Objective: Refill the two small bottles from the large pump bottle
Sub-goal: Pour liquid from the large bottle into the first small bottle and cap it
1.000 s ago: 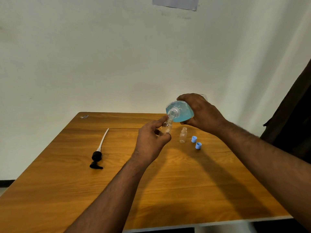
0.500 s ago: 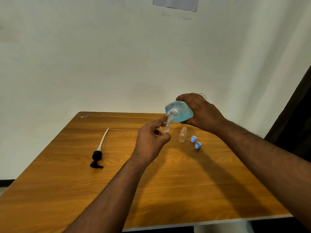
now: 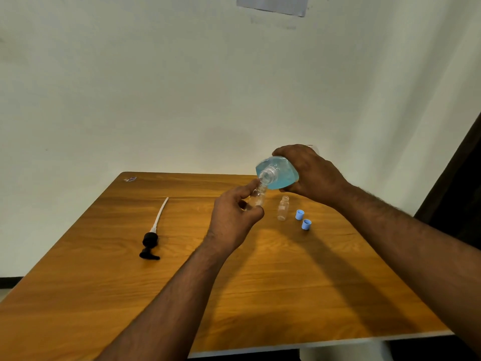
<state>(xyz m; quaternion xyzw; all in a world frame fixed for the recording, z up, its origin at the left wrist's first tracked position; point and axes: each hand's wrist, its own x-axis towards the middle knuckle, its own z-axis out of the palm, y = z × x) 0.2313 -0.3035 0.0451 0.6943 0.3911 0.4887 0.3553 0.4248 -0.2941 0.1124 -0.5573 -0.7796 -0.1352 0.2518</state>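
My right hand (image 3: 309, 173) is wrapped around the large pump bottle (image 3: 279, 175), fingers over the top and thumb beneath, and I have it tipped so its open neck points down and to the left. The blue liquid fills the part of the bottle nearest the neck. My left hand (image 3: 234, 217) pinches one small bottle (image 3: 257, 198) between thumb and fingertips, lifted off the worktop (image 3: 104, 295) and leaning, its mouth right under the neck of the big one; the two openings look to be touching, though I cannot tell whether any liquid is passing. The small bottle is clear, and my fingers hide most of its lower part.

The second small bottle (image 3: 283, 208) stands upright and uncapped on the worktop, just right of my left hand and below the big bottle, toward the far right corner. Two blue caps (image 3: 303, 219) sit close together just right of it, one a little nearer me than the other. My right forearm crosses above the right edge of the worktop and throws a long shadow over the wood near the caps.

Well apart on the left half of the worktop lies the pump head (image 3: 151, 243), black, with its white tube running away toward the far edge. A small sticker (image 3: 130, 179) is at the far left corner. A sheet of paper (image 3: 272, 3) is on the wall above.
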